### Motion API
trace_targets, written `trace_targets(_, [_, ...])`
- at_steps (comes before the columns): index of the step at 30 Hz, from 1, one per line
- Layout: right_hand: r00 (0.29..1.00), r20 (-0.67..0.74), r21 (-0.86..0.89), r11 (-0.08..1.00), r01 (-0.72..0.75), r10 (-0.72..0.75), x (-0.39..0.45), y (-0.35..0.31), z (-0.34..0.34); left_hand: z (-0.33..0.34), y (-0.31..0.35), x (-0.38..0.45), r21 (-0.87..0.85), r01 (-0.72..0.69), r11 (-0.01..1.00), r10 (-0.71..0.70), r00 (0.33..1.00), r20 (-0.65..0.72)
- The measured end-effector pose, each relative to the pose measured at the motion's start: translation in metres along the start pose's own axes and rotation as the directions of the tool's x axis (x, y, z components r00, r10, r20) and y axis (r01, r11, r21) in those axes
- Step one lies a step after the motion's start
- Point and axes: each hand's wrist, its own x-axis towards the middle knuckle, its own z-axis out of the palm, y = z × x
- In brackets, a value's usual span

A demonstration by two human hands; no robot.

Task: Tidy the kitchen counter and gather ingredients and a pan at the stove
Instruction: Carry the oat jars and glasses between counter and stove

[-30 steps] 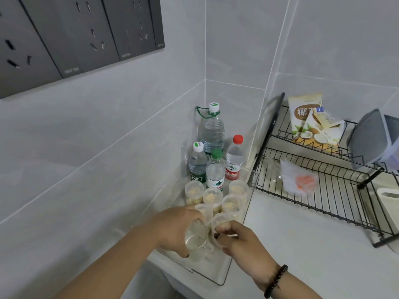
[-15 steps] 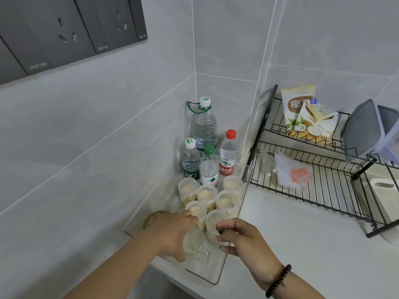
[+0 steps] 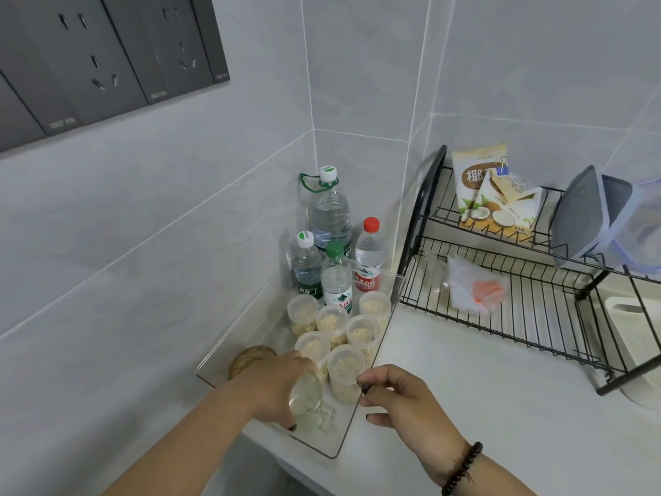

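Observation:
A clear tray (image 3: 388,309) sits in the counter's corner. It holds three water bottles (image 3: 336,277), a taller one behind them, several lidded cups of pale grain (image 3: 344,374) and a brown-topped jar (image 3: 250,358). My left hand (image 3: 275,388) grips a small clear bottle of pale liquid (image 3: 305,397), tilted, low in the tray's near end. My right hand (image 3: 397,400) has its fingers curled at the tray's right wall beside the nearest cup and seems to hold the wall.
A black wire dish rack (image 3: 518,316) stands to the right, with coconut packets (image 3: 495,202), a plastic bag with something orange (image 3: 475,289) and grey containers (image 3: 579,216). A white board (image 3: 629,313) lies beneath it. Dark wall sockets (image 3: 107,55) are at the upper left.
My left hand has brought the small bottle down into the tray's near end. My right hand has come off the nearest cup and drawn back to the tray's right wall.

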Motion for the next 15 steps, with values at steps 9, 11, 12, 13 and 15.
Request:
trace_targets(9, [0.997, 0.018, -0.037, 0.996, 0.077, -0.076, -0.024, 0.002, -0.034, -0.004, 0.012, -0.013, -0.037, 0.147, 0.988, -0.15, 0.985, -0.084])
trace_targets(11, [0.996, 0.007, -0.041, 0.995, 0.091, -0.09, -0.029, 0.003, -0.042, -0.007, 0.022, -0.02, -0.12, 0.134, 0.984, -0.153, 0.974, -0.168])
trace_targets(12, [0.995, 0.0, -0.045, 0.994, 0.096, -0.097, -0.031, 0.003, -0.046, -0.01, 0.028, -0.024, -0.181, 0.101, 0.978, -0.14, 0.966, -0.219])
trace_targets(13, [0.994, -0.012, -0.045, 0.993, 0.105, -0.105, -0.033, 0.004, -0.049, -0.013, 0.036, -0.029, -0.253, 0.052, 0.966, -0.122, 0.955, -0.271])
trace_targets(15, [0.991, -0.046, -0.034, 0.991, 0.127, -0.128, -0.038, 0.003, -0.056, -0.02, 0.056, -0.035, -0.367, -0.072, 0.927, -0.083, 0.917, -0.389])
